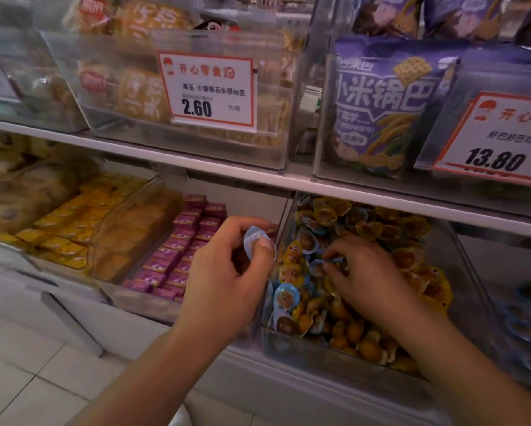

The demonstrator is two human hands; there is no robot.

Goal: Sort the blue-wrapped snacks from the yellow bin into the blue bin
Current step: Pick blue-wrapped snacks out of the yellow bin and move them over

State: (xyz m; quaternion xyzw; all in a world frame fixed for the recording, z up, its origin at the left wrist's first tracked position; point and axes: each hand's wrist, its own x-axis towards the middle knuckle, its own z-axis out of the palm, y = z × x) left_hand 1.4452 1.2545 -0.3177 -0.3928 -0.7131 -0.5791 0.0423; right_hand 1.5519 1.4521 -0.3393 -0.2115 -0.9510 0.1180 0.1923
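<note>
A clear bin [313, 348] on the lower shelf holds many yellow-wrapped snacks [381, 232] mixed with a few blue-wrapped snacks [285, 295]. My left hand [227, 272] hovers at the bin's left wall and pinches a blue-wrapped snack [253, 239] between thumb and fingers. My right hand [368, 272] is down in the pile, its fingertips pinching another blue-wrapped snack [332, 261]. At the far right a bin of blue-wrapped snacks [528, 333] shows partly, dim and cut off by the frame.
Left of the mixed bin lie purple boxes [181, 250], then yellow boxes [73, 222]. The white shelf edge [258, 175] runs just above the hands. Upper bins carry price tags [210, 90] and purple bags [381, 106]. White floor tiles [21, 373] lie below left.
</note>
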